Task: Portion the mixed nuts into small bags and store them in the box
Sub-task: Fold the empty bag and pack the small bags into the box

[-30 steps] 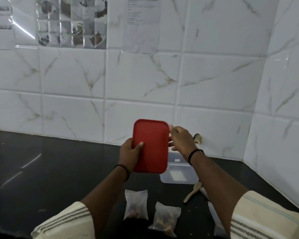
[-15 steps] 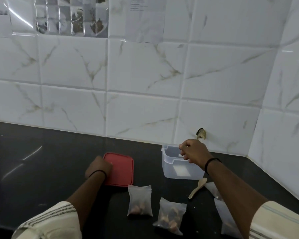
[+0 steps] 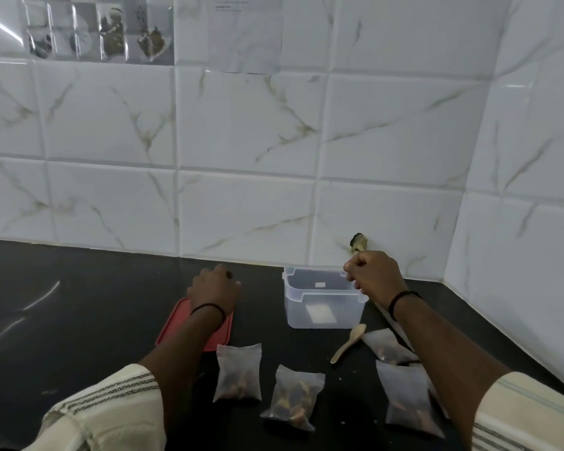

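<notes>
Nearest, four filled nut bags [image 3: 238, 372] and a wooden spoon [image 3: 349, 342] lie on the black counter [image 3: 79, 320]; beyond, L hand [image 3: 214, 289] rests, fingers curled, on red lid [image 3: 176, 323], R hand [image 3: 373, 275] grips open clear box [image 3: 323, 307] by its rim.

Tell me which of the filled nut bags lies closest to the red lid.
The leftmost bag, whose top edge sits just off the red lid's near corner. The other three bags lie farther right, toward the wooden spoon.
</notes>
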Tool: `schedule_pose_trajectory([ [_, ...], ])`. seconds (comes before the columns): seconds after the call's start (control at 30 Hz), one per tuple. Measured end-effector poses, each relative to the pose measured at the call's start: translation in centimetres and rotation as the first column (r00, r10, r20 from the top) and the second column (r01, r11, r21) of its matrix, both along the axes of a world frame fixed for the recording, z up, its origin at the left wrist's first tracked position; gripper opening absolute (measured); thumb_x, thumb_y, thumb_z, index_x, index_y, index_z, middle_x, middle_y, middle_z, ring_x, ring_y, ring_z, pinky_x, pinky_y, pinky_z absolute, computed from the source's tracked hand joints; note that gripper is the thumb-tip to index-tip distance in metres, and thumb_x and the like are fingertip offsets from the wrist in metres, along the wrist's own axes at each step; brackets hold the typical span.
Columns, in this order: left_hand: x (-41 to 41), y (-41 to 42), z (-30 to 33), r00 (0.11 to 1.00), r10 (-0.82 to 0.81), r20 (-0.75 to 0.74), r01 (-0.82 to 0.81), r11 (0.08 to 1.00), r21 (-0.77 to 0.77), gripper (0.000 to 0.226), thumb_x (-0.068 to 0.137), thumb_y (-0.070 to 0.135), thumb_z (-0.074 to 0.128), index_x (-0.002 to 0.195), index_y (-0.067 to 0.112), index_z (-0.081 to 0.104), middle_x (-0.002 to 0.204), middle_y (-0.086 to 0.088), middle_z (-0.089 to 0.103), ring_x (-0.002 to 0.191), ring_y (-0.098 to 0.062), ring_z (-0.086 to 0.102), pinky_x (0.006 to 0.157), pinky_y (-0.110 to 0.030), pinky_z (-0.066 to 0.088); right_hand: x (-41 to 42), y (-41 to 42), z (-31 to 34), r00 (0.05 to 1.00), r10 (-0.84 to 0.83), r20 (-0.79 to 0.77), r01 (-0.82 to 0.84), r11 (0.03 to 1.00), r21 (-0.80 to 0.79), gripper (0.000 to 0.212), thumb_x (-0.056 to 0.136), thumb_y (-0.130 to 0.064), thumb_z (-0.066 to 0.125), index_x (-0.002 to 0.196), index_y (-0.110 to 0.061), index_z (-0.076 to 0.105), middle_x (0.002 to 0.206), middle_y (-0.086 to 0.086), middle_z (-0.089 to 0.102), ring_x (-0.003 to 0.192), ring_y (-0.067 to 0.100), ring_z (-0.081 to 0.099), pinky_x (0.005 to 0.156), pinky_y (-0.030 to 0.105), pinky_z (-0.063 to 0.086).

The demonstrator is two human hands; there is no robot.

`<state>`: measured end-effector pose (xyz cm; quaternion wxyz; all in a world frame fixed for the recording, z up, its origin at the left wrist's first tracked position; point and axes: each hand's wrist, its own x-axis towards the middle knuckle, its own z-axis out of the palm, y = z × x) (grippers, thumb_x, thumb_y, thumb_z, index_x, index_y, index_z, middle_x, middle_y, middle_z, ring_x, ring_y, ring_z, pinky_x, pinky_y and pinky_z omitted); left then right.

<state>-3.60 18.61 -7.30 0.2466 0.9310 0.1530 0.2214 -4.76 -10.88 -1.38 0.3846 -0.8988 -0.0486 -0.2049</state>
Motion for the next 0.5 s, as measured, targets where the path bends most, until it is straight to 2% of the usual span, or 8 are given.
schedule_pose_trajectory([
  [0.07,-0.1,-2.9,1.0,0.991,-0.121,0.063,0.125,0.99,-0.063,0.022,0.084,0.039,0.061,0.101,0.026,0.066,0.105,-0.004,0.065,0.096,-0.025,0.06,0.087,-0.042,0.053,-0.6,-2.4,0.0,0.995,-0.093,0.034,0.094,0.994,-0.051,0.018,0.091,-0.017,0.062,0.077,-0.01,0.071,0.079,0.001,0.072,0.075,0.018,0.065,0.07,0.028,0.05],
  [0.13,-0.3,-5.1,1.6,0.974,-0.205,0.101,0.214,0.973,-0.087,0.015,0.084,0.035,0.062,0.092,0.024,0.066,0.095,-0.002,0.066,0.087,-0.023,0.061,0.08,-0.04,0.055,-0.9,-4.3,-0.4,0.986,-0.165,0.036,0.168,0.98,-0.106,0.021,0.09,-0.014,0.061,0.071,-0.011,0.068,0.08,0.004,0.071,0.077,0.021,0.063,0.063,0.025,0.042],
  [0.23,-0.7,-8.8,2.2,0.942,-0.299,0.154,0.311,0.949,-0.061,0.013,0.086,0.032,0.06,0.094,0.024,0.066,0.096,-0.002,0.062,0.084,-0.02,0.06,0.079,-0.039,0.056,-1.8,-7.6,-1.5,0.96,-0.28,-0.003,0.275,0.943,-0.186,0.024,0.092,-0.018,0.061,0.07,-0.01,0.069,0.08,0.008,0.071,0.08,0.026,0.065,0.061,0.025,0.042],
  [0.3,-0.8,-10.7,2.4,0.924,-0.337,0.182,0.351,0.935,-0.05,0.014,0.087,0.031,0.061,0.098,0.024,0.065,0.099,-0.001,0.058,0.087,-0.019,0.059,0.08,-0.037,0.055,-1.7,-9.2,-2.6,0.944,-0.321,-0.071,0.295,0.923,-0.246,0.03,0.092,-0.029,0.062,0.074,-0.007,0.071,0.08,0.009,0.072,0.081,0.027,0.066,0.065,0.028,0.047],
  [0.4,-0.5,-12.8,2.3,0.905,-0.368,0.213,0.384,0.922,-0.041,0.013,0.089,0.03,0.06,0.099,0.023,0.064,0.098,0.0,0.057,0.086,-0.018,0.059,0.079,-0.036,0.055,-1.3,-10.5,-4.3,0.923,-0.34,-0.182,0.284,0.919,-0.274,0.053,0.089,-0.056,0.057,0.063,-0.01,0.059,0.068,0.007,0.062,0.07,0.025,0.061,0.054,0.027,0.037],
  [0.47,-0.3,-13.7,2.2,0.891,-0.393,0.228,0.407,0.913,-0.016,0.013,0.088,0.031,0.06,0.098,0.024,0.064,0.097,0.0,0.06,0.083,-0.016,0.06,0.078,-0.037,0.057,-0.8,-10.8,-5.1,0.913,-0.328,-0.243,0.262,0.928,-0.265,0.052,0.088,-0.06,0.054,0.076,-0.011,0.062,0.085,0.011,0.068,0.083,0.028,0.066,0.06,0.027,0.041],
  [0.5,-0.2,-13.8,2.2,0.885,-0.405,0.23,0.417,0.909,-0.005,0.014,0.088,0.032,0.06,0.099,0.025,0.064,0.097,0.001,0.061,0.083,-0.016,0.06,0.078,-0.037,0.057,-0.6,-10.8,-5.4,0.905,-0.331,-0.268,0.259,0.927,-0.27,0.05,0.089,-0.057,0.055,0.093,-0.009,0.068,0.101,0.014,0.07,0.096,0.029,0.066,0.069,0.029,0.047],
])
